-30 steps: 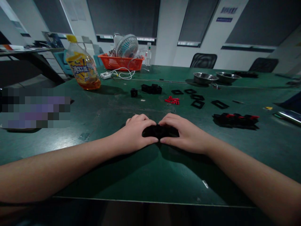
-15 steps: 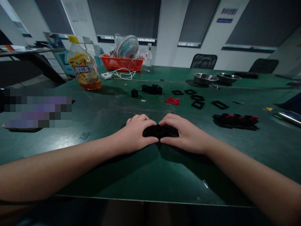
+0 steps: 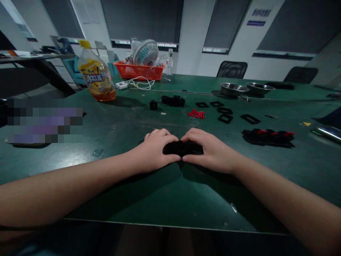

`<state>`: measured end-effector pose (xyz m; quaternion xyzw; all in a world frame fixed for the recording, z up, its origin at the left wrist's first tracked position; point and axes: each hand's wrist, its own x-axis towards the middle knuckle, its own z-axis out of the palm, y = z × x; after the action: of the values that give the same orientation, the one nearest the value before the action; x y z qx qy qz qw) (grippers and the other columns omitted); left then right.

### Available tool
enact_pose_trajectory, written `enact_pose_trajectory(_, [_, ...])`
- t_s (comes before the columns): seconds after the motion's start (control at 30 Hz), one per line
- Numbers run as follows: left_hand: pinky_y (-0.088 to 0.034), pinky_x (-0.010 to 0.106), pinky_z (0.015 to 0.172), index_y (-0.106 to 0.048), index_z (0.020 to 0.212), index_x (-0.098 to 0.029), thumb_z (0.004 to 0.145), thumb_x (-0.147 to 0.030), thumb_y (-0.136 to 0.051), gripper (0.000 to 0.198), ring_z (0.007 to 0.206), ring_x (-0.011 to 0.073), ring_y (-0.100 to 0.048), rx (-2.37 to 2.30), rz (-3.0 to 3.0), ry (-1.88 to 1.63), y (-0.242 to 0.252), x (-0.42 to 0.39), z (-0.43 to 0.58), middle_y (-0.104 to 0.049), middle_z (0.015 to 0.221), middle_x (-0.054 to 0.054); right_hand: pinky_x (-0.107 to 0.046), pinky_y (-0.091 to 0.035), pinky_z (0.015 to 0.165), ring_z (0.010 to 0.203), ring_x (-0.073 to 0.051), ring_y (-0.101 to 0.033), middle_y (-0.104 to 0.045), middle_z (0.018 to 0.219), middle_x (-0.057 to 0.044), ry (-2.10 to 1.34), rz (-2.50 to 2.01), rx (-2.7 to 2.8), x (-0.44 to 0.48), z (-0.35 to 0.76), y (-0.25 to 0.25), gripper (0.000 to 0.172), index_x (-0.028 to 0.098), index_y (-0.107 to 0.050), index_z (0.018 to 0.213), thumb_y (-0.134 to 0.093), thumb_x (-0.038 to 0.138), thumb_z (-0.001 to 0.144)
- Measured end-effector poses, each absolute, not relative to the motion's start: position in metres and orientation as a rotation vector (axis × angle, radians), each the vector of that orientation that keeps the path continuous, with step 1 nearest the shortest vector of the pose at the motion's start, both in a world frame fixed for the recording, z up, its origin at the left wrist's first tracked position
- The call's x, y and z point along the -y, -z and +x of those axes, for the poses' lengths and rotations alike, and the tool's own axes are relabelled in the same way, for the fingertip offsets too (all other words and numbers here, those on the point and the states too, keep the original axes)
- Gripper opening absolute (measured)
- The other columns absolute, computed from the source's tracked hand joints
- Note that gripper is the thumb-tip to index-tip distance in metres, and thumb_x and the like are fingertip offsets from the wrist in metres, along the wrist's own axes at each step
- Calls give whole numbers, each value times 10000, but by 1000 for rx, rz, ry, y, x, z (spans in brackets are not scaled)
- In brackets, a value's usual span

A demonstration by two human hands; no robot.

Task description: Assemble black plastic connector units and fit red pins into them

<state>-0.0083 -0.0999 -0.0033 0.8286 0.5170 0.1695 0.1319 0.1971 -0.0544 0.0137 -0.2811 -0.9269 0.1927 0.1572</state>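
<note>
Both hands grip a black plastic part at the middle of the green table. My left hand is closed on its left side, thumb at the front and fingers behind. From the right, my right hand holds it the same way, with the two thumb tips nearly meeting. Its detail is lost in the dark, and the fingers cover its ends. Beyond the hands lie small red pieces, black rectangular frames, a black block and a small black cube.
To the right is a black assembly with red parts. Metal bowls stand farther back. A tea bottle stands at the left, near an orange basket with a fan and a white cable. A blurred-out item lies left.
The hands keep the same grip on the black part. The whole view has shifted very slightly; nothing on the table has visibly moved.
</note>
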Motion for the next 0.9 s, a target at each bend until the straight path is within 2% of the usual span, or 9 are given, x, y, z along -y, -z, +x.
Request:
enact_pose_trajectory(0.63, [-401,464,963,-587,1174,-193,853,-393,-585,378,1106,275,-496,-1413,2449,-510,3,103,-13,-575,1134,97,-355,-482,811,945,-220,-583,-622,997,-96,-477,-719,2706,54,202,-13,306,148,-629,1030,-687,335,795])
enact_pose_trajectory(0.9, [-408,469,979,-581,1163,-207,832,-397,-587,382,1126,282,-508,-1403,2443,-519,4,103,-15,-582,1152,100,-353,-496,835,953,-203,-617,-662,1022,-82,-590,-697,2677,51,209,-21,310,176,-661,1071,-633,379,838])
